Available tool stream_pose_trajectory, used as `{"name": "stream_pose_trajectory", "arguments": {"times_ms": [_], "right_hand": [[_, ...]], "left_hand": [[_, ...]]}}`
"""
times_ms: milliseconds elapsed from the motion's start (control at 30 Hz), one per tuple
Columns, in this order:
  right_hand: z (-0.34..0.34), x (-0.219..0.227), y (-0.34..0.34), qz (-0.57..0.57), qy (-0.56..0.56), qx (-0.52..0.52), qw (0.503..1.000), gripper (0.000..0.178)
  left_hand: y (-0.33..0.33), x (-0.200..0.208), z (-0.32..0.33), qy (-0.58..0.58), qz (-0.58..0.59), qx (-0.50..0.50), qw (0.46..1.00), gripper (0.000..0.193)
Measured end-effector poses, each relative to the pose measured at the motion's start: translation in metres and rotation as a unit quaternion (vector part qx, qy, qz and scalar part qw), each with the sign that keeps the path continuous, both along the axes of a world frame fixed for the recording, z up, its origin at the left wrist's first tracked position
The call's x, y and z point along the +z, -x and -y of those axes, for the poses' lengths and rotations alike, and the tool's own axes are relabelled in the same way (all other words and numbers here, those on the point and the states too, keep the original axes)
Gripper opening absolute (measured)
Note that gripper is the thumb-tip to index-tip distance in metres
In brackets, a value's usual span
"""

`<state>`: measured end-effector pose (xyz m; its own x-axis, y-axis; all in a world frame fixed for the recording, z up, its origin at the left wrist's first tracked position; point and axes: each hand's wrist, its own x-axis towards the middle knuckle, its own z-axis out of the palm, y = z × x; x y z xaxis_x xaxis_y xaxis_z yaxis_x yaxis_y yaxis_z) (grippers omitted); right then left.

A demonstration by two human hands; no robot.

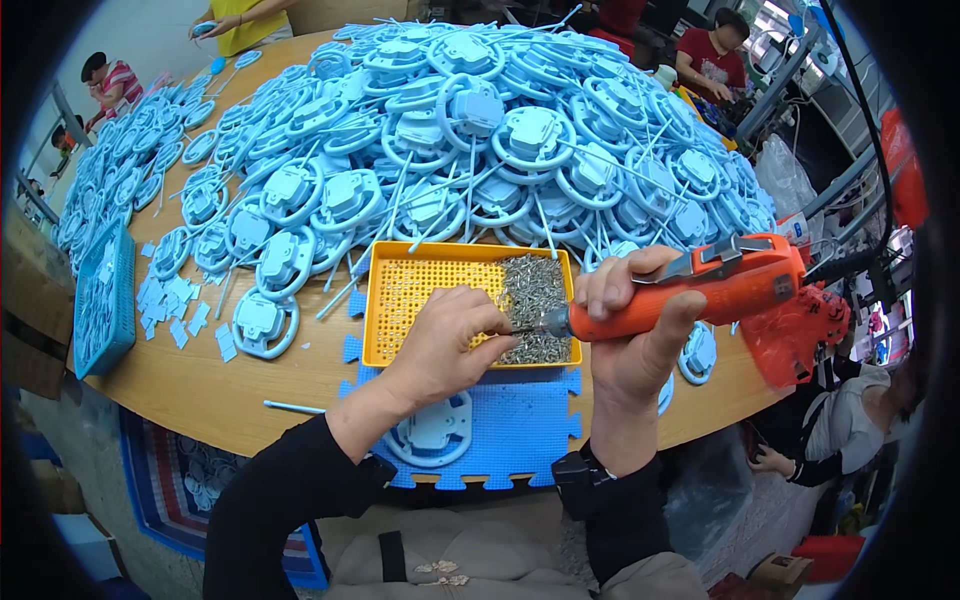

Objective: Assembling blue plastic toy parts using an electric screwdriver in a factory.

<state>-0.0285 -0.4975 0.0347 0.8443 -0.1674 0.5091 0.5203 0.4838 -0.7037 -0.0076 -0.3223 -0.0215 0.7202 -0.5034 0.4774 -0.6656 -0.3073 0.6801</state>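
My right hand [640, 330] is wrapped round an orange electric screwdriver [740, 280], held level with its bit pointing left. At the bit's tip, the thumb and fingers of my left hand [452, 338] are pinched together; what they hold is too small to make out. Both hands are above a yellow perforated tray [410, 285], whose right part is filled with small metal screws [535, 285]. Below the tray, a light-blue toy steering wheel [432, 430] lies on a blue foam mat [520, 425], partly behind my left forearm.
A large heap of light-blue steering wheels [470, 110] with thin rods covers the wooden table's [180, 395] far side. On the left are a blue basket [105, 300] and loose light-blue flat pieces [165, 300]. A red plastic bag [790, 335] hangs at right. Other people sit around.
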Motion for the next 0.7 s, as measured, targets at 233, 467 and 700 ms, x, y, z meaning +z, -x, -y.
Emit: {"name": "stream_pose_trajectory", "arguments": {"times_ms": [233,467,700], "right_hand": [[-0.021,0.009,0.025,0.007,0.019,0.038,0.999,0.057],[-0.034,0.011,0.043,0.004,0.044,0.053,0.998,0.056],[-0.057,0.000,0.068,-0.032,0.122,0.088,0.988,0.056]], "left_hand": [[0.028,0.002,-0.019,0.041,0.011,0.009,0.999,0.010],[0.042,0.012,-0.036,-0.040,0.079,-0.019,0.996,0.014],[0.083,0.004,-0.056,-0.155,0.060,0.026,0.986,0.032]]}}
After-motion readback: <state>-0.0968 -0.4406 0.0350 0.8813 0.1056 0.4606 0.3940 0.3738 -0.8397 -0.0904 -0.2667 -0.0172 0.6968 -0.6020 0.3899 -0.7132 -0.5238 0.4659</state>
